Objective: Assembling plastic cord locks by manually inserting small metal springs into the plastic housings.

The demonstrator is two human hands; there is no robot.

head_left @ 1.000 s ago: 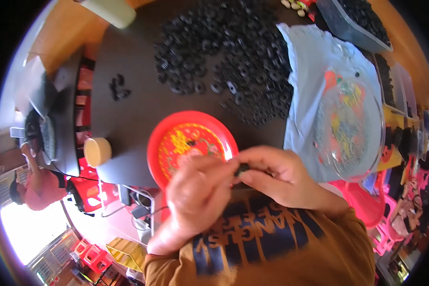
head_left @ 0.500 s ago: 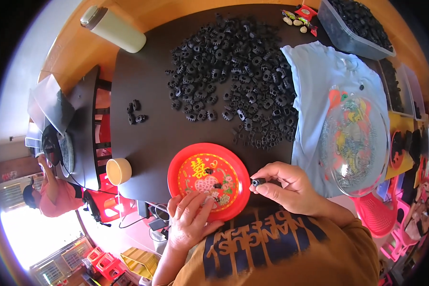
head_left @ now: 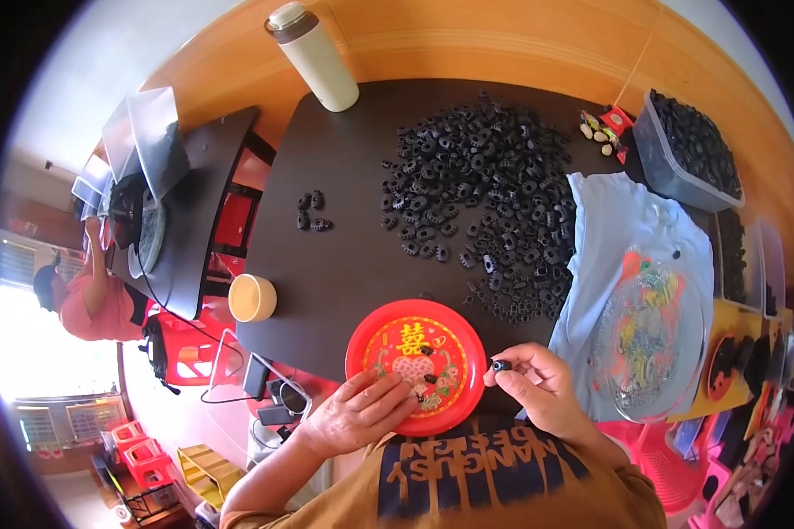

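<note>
My right hand pinches a small black plastic piece between thumb and fingertips, just off the right rim of a red round tray. The piece's end shows a pale spot. Over the tray's lower left rim lies my left hand, fingers stretched out and nothing visible in them; the surface under its fingertips is hidden. Two small dark bits, one a dark bit and the other a lower dark bit, lie on the tray's printed middle. Beyond it spreads a big heap of black plastic pieces.
Several black pieces stand apart at the table's left. A cream cup and a pale flask stand along the edges. At right lie a light blue cloth, a clear oval dish and a filled plastic bin.
The view has shifted, so the table sits lower and further right. My left hand's fingers have drawn closer together over the tray. My right hand keeps its pinch on the black piece.
</note>
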